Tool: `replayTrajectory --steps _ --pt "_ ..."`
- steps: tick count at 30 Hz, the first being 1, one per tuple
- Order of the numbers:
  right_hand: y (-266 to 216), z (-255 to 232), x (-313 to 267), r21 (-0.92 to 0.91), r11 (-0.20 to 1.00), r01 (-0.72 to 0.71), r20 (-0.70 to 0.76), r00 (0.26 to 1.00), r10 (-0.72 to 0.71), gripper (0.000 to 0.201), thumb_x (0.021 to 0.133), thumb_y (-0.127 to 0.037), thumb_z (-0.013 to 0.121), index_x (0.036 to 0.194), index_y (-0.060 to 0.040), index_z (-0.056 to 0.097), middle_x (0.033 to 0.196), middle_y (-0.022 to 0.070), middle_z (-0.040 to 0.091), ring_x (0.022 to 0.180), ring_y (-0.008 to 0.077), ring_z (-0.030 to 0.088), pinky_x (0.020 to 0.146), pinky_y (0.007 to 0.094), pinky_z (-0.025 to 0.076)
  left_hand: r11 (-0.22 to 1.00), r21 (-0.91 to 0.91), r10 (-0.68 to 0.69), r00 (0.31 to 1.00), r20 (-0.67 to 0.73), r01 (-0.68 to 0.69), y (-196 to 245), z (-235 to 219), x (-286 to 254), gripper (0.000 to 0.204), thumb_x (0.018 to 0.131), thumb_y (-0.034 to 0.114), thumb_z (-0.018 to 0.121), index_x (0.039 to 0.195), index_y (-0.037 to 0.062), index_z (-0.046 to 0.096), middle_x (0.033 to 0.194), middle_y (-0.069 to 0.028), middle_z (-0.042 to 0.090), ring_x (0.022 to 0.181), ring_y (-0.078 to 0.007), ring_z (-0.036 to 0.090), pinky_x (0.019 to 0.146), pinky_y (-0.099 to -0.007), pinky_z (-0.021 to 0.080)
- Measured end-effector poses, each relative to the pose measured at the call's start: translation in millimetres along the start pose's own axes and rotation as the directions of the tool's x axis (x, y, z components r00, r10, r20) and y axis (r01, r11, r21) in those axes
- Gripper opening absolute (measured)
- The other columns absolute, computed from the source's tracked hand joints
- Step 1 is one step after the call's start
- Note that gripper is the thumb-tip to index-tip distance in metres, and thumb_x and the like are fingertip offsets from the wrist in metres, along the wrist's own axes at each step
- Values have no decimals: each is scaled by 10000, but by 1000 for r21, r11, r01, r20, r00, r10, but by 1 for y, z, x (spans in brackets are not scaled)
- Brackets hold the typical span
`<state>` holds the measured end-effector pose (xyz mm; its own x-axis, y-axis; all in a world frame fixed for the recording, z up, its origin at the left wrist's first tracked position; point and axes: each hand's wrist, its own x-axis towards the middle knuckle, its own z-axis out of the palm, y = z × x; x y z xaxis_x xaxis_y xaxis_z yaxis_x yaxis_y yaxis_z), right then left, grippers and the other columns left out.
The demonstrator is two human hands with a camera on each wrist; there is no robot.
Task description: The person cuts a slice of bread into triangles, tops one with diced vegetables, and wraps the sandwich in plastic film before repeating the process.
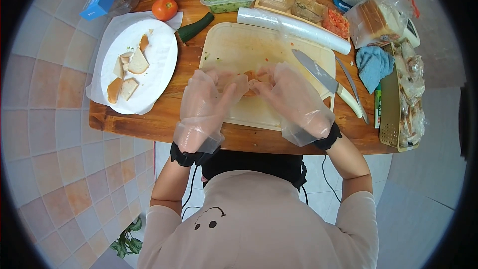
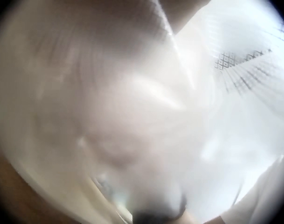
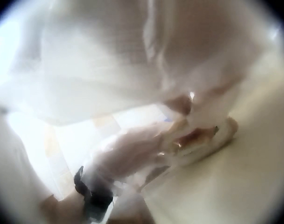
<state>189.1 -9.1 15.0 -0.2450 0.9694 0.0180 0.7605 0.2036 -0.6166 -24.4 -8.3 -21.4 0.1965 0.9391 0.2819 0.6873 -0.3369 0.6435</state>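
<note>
Both hands wear loose clear plastic gloves and meet over the cream cutting board (image 1: 249, 45). The left hand (image 1: 206, 94) and the right hand (image 1: 289, 94) pinch a small filled piece of bread (image 1: 250, 75) between their fingertips. Only a brownish bit of it shows in the head view, as fingers cover the rest. From the right wrist, the bread (image 3: 223, 137) appears pale at its edge with reddish-brown filling, low over the board. Glove plastic blurs most of the left wrist view.
A knife (image 1: 316, 72) lies on the board's right side, beside another blade (image 1: 354, 89). Behind is a cling film roll (image 1: 294, 30). Left stands a white plate (image 1: 162, 69) with bread scraps. Chopped cucumber fills a tub (image 1: 226, 5); a basket (image 1: 391, 109) stands right.
</note>
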Motion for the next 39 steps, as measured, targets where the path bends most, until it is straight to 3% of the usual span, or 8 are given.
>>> replayTrajectory --steps 2,5,9,11,15,24,29,39 --pt "4 4 2 -40 997 71 -40 997 -73 305 966 -287 660 1067 -5 718 955 272 671 978 444 633 881 488 494 994 -102 22 994 -103 -33 0 7 2 246 929 144 705 1093 -39 713 970 -143 733 862 -262 725 808 -346 561" --pt "4 4 1 -44 995 93 -45 994 -95 295 978 -274 633 1092 -9 699 952 273 662 991 443 626 899 485 485 935 -286 -156 968 199 209 4 1 5 316 934 199 671 1165 -12 716 1037 -230 704 960 -363 695 856 -419 541" --pt "7 1 7 7 999 -34 132 991 33 303 994 -274 602 1203 -65 667 1095 241 665 1060 402 632 907 459 513 882 -345 -245 939 241 319 4 3 6 338 932 204 673 1188 -14 712 1046 -229 726 942 -365 708 837 -405 547" --pt "21 8 6 -134 980 145 104 986 -131 315 1002 -267 591 1241 -70 650 1099 246 665 1062 410 631 902 456 514 866 -355 -262 924 279 353 8 -1 10 348 936 221 669 1190 -12 712 1025 -233 729 922 -371 710 822 -401 548" --pt "3 1 6 -86 996 -25 159 986 38 318 1019 -252 568 1263 -65 649 1085 253 652 1061 423 619 894 467 510 934 -234 -208 944 258 270 10 -3 13 331 942 264 654 1138 8 731 911 -224 708 844 -354 698 773 -393 536" --pt "19 21 2 -120 973 195 -49 978 -202 252 1020 -217 535 1076 8 634 904 256 663 900 430 633 825 487 497 915 -267 -215 927 306 301 10 -1 18 293 953 241 659 1123 13 730 893 -182 712 788 -289 687 749 -363 532" --pt "13 -10 -1 -22 999 -36 56 998 37 372 1053 -244 513 1343 -37 617 1144 256 662 1101 417 622 959 463 483 780 -521 -275 937 215 348 2 3 6 367 973 222 675 1239 -30 669 1062 -160 741 889 -262 711 839 -355 550" --pt "15 -14 -5 -78 995 69 186 981 -53 439 1064 -298 517 1442 -75 535 1272 229 621 1189 412 579 1014 470 459 970 -70 241 957 164 -232 3 -16 1 412 937 190 680 1317 35 643 1309 -199 641 1106 -386 647 913 -410 547"
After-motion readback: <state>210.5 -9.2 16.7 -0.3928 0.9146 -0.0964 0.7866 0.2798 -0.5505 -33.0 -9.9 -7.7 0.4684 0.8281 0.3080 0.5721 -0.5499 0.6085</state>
